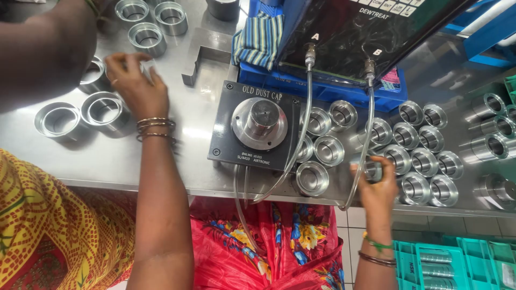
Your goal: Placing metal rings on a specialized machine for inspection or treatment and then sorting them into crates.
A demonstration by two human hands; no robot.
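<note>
My left hand (134,86), bangles on its wrist, reaches over the steel table (199,113) to the left group of machined metal rings (105,110). Its fingers are closed around a shiny ring (147,67), which is partly blurred. My right hand (376,185) grips another ring (373,168) at the table's front edge, beside the rows of rings on the right (424,161). Between my hands lies a dark gauge plate (226,134) with a round steel plug (262,119) on it.
Two clear tubes (303,123) run from a black instrument (344,37) down past the plate. A co-worker's arm (43,48) and yellow patterned garment (48,225) are at the left. A striped cloth (258,37) lies on a blue tray. Teal crates (457,263) stand bottom right.
</note>
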